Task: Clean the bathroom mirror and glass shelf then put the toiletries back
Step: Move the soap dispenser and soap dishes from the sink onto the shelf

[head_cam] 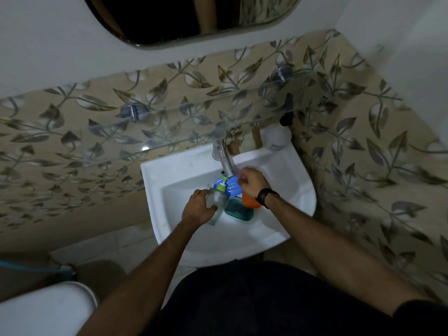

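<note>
While left hand (pixel 198 207) grips a clear bottle (pixel 216 202) (green-capped), right hand (pixel 252 181) pinches something unidentifiable.

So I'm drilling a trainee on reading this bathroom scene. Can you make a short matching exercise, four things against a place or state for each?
Things:
1. clear bottle
2. left hand
3. glass shelf
4. black wristband

Place or state:
A. on the wall above the sink, nothing standing on its visible part
B. on the right arm
C. has a green top, lies over the basin
D. wrapped round the bottle

Pairs: 1-C, 2-D, 3-A, 4-B
</note>
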